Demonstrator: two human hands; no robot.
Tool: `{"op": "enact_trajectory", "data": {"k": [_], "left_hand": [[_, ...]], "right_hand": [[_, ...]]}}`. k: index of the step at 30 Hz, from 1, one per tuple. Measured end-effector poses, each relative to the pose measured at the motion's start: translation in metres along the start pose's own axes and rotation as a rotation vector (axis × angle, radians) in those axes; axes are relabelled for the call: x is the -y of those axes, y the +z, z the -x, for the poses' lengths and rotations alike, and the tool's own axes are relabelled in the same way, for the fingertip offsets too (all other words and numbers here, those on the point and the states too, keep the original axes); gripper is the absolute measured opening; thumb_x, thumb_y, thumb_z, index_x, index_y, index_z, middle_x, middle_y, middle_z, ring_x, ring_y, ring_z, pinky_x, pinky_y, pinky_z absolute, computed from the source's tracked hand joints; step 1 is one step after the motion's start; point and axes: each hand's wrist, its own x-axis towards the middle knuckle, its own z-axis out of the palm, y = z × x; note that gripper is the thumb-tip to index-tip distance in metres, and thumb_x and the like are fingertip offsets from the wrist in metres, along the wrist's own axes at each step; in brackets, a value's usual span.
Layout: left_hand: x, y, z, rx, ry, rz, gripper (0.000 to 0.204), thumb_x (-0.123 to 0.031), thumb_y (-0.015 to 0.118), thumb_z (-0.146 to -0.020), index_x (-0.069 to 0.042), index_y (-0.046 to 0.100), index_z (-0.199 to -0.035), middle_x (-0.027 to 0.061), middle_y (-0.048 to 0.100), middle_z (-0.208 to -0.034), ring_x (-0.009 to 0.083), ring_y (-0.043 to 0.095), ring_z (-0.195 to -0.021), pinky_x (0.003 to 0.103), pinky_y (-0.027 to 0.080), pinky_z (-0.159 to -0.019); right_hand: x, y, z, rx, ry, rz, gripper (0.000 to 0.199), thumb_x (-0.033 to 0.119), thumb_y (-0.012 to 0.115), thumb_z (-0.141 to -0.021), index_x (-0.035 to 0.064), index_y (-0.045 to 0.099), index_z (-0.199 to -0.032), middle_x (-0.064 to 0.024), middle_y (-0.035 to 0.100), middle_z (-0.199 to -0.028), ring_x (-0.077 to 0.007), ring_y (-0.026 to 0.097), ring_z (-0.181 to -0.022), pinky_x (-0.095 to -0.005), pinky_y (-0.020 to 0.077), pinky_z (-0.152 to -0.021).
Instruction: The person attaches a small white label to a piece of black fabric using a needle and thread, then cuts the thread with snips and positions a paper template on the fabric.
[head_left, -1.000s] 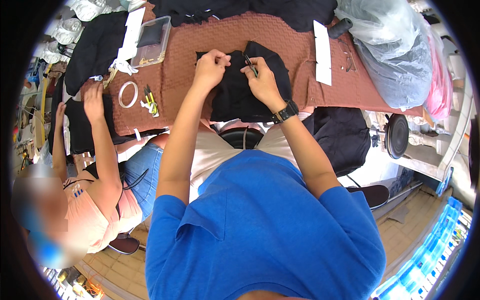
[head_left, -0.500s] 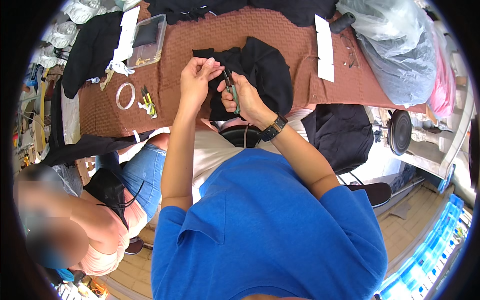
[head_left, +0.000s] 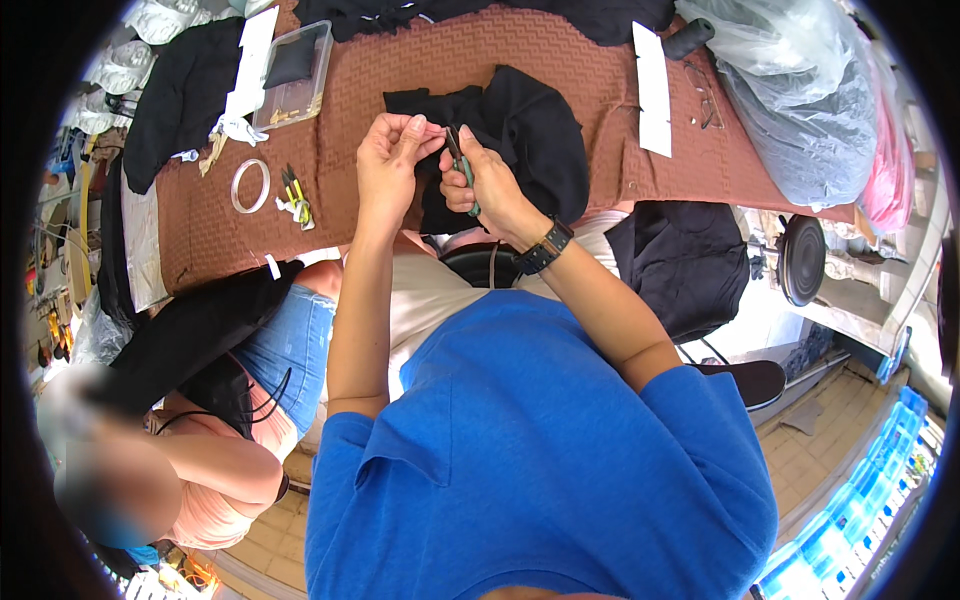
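A black cloth (head_left: 540, 135) lies bunched on the brown-covered table in front of me, its lower part hanging at the table's near edge. Over its left side, my left hand (head_left: 390, 170) is closed in a pinch, thumb against fingertips; whatever sits between them is too small to make out. My right hand (head_left: 490, 190), with a dark watch on the wrist, grips a pair of thread snips (head_left: 466, 176) with green handles. Their dark blades point up and away from me, right beside the left fingertips.
Left on the brown tablecloth (head_left: 330, 160) are yellow-handled snips (head_left: 295, 197), a clear ring (head_left: 250, 187) and a clear plastic box (head_left: 318, 90). To the right are a white strip (head_left: 652, 95), a black thread cone (head_left: 690, 40), glasses (head_left: 708, 100) and plastic bags (head_left: 800, 110). Someone sits at my left with black fabric (head_left: 190, 330).
The snips' blades have come up closer to my left fingertips and look less spread. At my left, the other person has drawn black fabric across their lap and moved an arm.
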Motion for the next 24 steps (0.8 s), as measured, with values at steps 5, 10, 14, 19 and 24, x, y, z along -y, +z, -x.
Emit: {"op": "enact_trajectory", "data": {"k": [5,10,14,19,24], "left_hand": [[0.0007,0.0011,0.0023,0.012,0.018,-0.019,0.017,-0.015,0.061,-0.104,0.001,0.06,-0.098,0.012,0.071,-0.095,0.0153,0.069,-0.088,0.029,0.059,-0.086],[0.0011,0.0017,0.0028,0.027,0.017,-0.02,0.017,-0.015,0.061,-0.104,0.001,0.06,-0.098,0.0114,0.071,-0.095,0.0149,0.069,-0.088,0.029,0.059,-0.087],[0.003,0.0006,0.0029,0.037,0.028,-0.015,0.017,-0.015,0.061,-0.104,0.001,0.059,-0.098,0.0111,0.07,-0.094,0.0146,0.068,-0.087,0.029,0.059,-0.086],[0.0035,0.0002,0.0022,0.037,0.035,-0.018,0.016,-0.015,0.061,-0.104,0.001,0.06,-0.098,0.0111,0.07,-0.094,0.0146,0.068,-0.087,0.029,0.059,-0.086],[0.0071,0.0018,0.0012,0.03,0.02,0.014,0.015,-0.013,0.06,-0.104,0.002,0.06,-0.1,0.0126,0.07,-0.095,0.0168,0.069,-0.089,0.031,0.06,-0.087]], "right_hand": [[0.0021,0.0003,-0.0009,0.0,0.002,0.012,0.051,0.051,0.037,-0.11,0.0071,0.049,-0.087,0.0043,0.037,-0.062,-0.0069,0.031,-0.047,-0.0247,0.0253,-0.044],[0.0025,0.0001,-0.0007,0.003,0.005,-0.014,0.05,0.05,0.039,-0.109,0.0077,0.049,-0.086,0.0044,0.036,-0.061,-0.0065,0.032,-0.047,-0.0244,0.0251,-0.044],[0.003,0.0019,-0.0015,0.007,0.007,-0.033,0.049,0.05,0.04,-0.109,0.0085,0.048,-0.084,0.0044,0.036,-0.06,-0.0064,0.031,-0.046,-0.0241,0.0247,-0.043],[0.0031,0.0018,-0.0036,0.006,0.015,-0.055,0.049,0.049,0.041,-0.109,0.0091,0.047,-0.082,0.0041,0.037,-0.06,-0.0066,0.031,-0.045,-0.0243,0.0242,-0.042],[0.0017,-0.001,-0.0005,0.031,0.033,-0.068,0.047,0.047,0.04,-0.11,0.0096,0.05,-0.083,0.0034,0.039,-0.063,-0.0067,0.032,-0.048,-0.0234,0.0244,-0.045]]}}
